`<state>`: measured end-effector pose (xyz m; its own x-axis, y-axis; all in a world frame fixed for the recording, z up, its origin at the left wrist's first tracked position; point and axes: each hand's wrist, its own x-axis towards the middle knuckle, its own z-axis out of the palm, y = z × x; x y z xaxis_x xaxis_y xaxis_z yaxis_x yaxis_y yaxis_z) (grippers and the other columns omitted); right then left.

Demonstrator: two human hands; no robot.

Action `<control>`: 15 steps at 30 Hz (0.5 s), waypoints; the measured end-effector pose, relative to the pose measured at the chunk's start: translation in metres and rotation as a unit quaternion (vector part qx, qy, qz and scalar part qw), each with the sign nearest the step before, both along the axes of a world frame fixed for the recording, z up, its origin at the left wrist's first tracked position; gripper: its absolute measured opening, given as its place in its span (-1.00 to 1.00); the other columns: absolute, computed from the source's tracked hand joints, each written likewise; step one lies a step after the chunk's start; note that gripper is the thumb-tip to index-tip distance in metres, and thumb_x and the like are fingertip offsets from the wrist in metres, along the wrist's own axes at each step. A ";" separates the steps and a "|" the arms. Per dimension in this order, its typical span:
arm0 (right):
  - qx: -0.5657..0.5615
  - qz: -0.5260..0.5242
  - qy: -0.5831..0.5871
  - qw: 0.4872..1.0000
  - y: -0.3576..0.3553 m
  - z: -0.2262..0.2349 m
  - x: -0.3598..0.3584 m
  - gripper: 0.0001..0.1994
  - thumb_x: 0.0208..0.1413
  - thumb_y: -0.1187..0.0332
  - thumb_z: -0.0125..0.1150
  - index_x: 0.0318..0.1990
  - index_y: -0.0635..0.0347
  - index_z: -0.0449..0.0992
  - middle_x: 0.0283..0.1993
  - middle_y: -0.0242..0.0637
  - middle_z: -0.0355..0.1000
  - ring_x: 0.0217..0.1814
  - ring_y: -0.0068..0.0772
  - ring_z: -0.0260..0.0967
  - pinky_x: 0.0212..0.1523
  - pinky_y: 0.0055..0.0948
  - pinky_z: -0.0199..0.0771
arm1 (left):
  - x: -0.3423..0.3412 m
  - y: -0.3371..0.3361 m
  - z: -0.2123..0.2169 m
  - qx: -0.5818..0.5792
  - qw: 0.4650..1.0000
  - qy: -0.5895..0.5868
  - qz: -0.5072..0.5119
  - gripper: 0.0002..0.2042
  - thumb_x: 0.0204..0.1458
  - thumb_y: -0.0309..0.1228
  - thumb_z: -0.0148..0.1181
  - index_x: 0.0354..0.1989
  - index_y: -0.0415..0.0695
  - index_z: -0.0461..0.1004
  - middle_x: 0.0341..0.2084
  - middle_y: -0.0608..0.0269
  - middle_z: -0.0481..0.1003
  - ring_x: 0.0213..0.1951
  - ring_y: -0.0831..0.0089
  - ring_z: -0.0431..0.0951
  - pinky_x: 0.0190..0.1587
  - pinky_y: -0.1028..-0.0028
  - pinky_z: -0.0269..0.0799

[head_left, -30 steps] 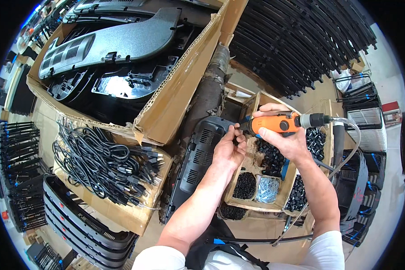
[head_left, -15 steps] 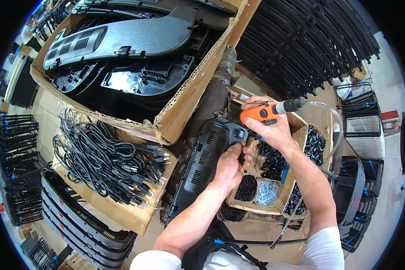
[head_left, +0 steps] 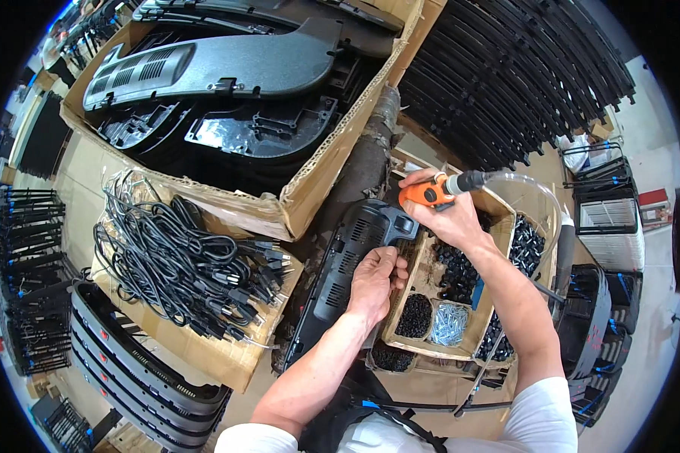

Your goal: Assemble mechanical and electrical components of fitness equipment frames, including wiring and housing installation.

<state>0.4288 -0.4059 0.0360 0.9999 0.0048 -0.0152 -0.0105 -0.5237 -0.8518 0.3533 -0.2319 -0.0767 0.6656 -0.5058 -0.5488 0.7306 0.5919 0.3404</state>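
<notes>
My right hand (head_left: 451, 219) is wrapped round an orange air screwdriver (head_left: 428, 193). Its dark rear fitting joins a clear hose (head_left: 533, 178), and its tip is hidden. Below it lies a long black plastic housing (head_left: 345, 260) with vent slots, slanting across a dark padded support (head_left: 347, 177). My left hand (head_left: 378, 281) is closed beside the housing's upper end, thumb and fingers pinched together. Whatever is between those fingers is too small or hidden to make out. At my hands' right sits a divided cardboard tray (head_left: 425, 349) holding silver screws (head_left: 449, 323) and small black parts (head_left: 415, 317).
A large carton (head_left: 295, 200) of black plastic shells stands at the upper left. Bundled black power cords (head_left: 181, 264) lie on cardboard at the left, above stacked curved black panels (head_left: 143, 377). Long black bars (head_left: 506, 75) fill the upper right. A rod (head_left: 480, 374) leans near the tray.
My left hand has drawn back slightly down and left from the housing's end, fingers still pinched. The screwdriver has shifted slightly up and left with my right hand. The view has shifted slightly.
</notes>
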 end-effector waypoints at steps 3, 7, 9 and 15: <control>0.034 -0.021 0.021 0.999 0.000 -0.001 -0.003 -0.63 0.05 0.42 0.49 0.03 0.25 0.59 0.07 -0.22 0.63 0.11 -0.42 0.55 0.19 -0.34 0.56 | 0.004 0.002 0.008 0.027 0.999 0.016 0.020 -0.85 0.41 -0.31 0.20 -0.05 -0.12 0.55 -0.31 0.36 0.60 -0.35 0.55 0.54 -0.28 0.52 0.48; -0.001 0.001 0.006 1.000 0.004 -0.005 -0.001 -0.60 0.07 0.42 0.50 0.07 0.26 0.57 0.07 -0.21 0.63 0.13 -0.41 0.55 0.21 -0.35 0.56 | 0.007 0.007 0.005 -0.019 0.997 0.060 0.035 -0.81 0.40 -0.24 0.21 -0.09 -0.10 0.55 -0.36 0.39 0.56 -0.37 0.54 0.50 -0.33 0.52 0.41; 0.037 -0.022 0.004 0.999 0.011 -0.001 -0.006 -0.57 0.07 0.43 0.50 0.10 0.28 0.55 0.08 -0.21 0.63 0.13 -0.41 0.55 0.22 -0.35 0.56 | 0.007 0.010 0.000 -0.051 0.995 0.080 0.036 -0.79 0.40 -0.21 0.21 -0.10 -0.10 0.55 -0.38 0.41 0.54 -0.38 0.53 0.49 -0.36 0.52 0.38; 0.165 -0.044 0.012 0.985 0.021 0.033 -0.045 -0.47 0.12 0.45 0.48 0.24 0.29 0.45 0.15 -0.09 0.61 0.19 -0.34 0.56 0.27 -0.27 0.57 | 0.021 0.009 0.008 -0.104 0.971 0.186 0.111 -0.74 0.41 -0.13 0.17 -0.09 -0.08 0.54 -0.41 0.44 0.51 -0.39 0.57 0.49 -0.38 0.57 0.43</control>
<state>0.3837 -0.3850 0.0695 0.9960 -0.0736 -0.0514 -0.0661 -0.2145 -0.9745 0.3744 -0.2227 -0.0691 0.5455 -0.4982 -0.6740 0.6267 0.7764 -0.0665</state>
